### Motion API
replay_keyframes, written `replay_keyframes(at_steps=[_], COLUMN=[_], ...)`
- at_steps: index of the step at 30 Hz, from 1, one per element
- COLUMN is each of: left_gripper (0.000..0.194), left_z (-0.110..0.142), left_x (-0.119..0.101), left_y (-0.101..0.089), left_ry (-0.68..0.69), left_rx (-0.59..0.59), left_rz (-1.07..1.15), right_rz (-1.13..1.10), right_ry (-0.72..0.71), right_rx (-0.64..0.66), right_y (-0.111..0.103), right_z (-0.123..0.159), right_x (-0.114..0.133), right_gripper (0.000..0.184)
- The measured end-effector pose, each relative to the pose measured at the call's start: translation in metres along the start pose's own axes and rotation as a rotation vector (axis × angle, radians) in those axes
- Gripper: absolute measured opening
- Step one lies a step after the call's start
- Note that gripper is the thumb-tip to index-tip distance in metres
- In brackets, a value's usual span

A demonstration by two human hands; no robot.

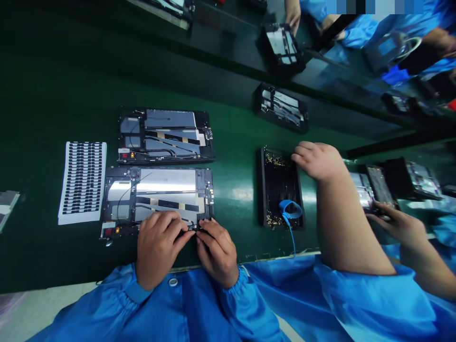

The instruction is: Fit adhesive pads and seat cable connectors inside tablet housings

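Observation:
An opened tablet-like device [166, 179] with silver panels, black strips and thin wires lies flat on the green table in front of me. Over its near edge, toward the right end, my left hand [156, 244] has thumb and fingers pinched together. My right hand [219, 249] is closed too, its fingertips on the same edge just beside the left ones. Whatever the fingertips hold there is too small and covered to make out. Just beyond lies a second opened device [171, 118] of the same kind.
A white sheet of black stickers [82, 183] lies at left. Right of the devices stands a black tray [264, 190] of small gold-coloured bits with a blue wrist strap [290, 211]. A co-worker's arm [342, 213] reaches over it. More devices [283, 107] stand along the back ledge.

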State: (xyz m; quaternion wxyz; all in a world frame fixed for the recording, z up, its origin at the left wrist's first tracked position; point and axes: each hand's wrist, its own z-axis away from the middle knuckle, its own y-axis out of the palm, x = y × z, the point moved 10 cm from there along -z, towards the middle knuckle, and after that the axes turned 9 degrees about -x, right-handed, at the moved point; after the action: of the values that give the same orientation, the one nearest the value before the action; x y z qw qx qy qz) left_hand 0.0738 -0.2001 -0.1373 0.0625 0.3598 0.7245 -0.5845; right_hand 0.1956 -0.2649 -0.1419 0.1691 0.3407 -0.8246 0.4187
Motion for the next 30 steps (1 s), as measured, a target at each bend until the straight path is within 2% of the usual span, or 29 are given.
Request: replay_keyframes(at_steps=[14,23,30], left_gripper=[0.013,0.013,0.006], left_z=[0.0027,-0.0034,0.0022], left_x=[0.0057,0.0061,0.006], left_y=[0.0013,0.0036,-0.0001], left_ry=[-0.004,-0.035,0.03], left_rx=[0.073,0.111,0.148], left_rz=[0.147,0.099,0.179], right_rz=[-0.006,-0.001,-0.005], right_ry=[-0.002,0.0,-0.008], right_rx=[0.012,0.002,0.015], right_y=[0.0013,0.0003,0.0017], right_z=[0.0048,0.0014,0.0054], right_x=[-0.0039,-0.0038,-0.0041], right_gripper=[0.039,0.038,0.039])
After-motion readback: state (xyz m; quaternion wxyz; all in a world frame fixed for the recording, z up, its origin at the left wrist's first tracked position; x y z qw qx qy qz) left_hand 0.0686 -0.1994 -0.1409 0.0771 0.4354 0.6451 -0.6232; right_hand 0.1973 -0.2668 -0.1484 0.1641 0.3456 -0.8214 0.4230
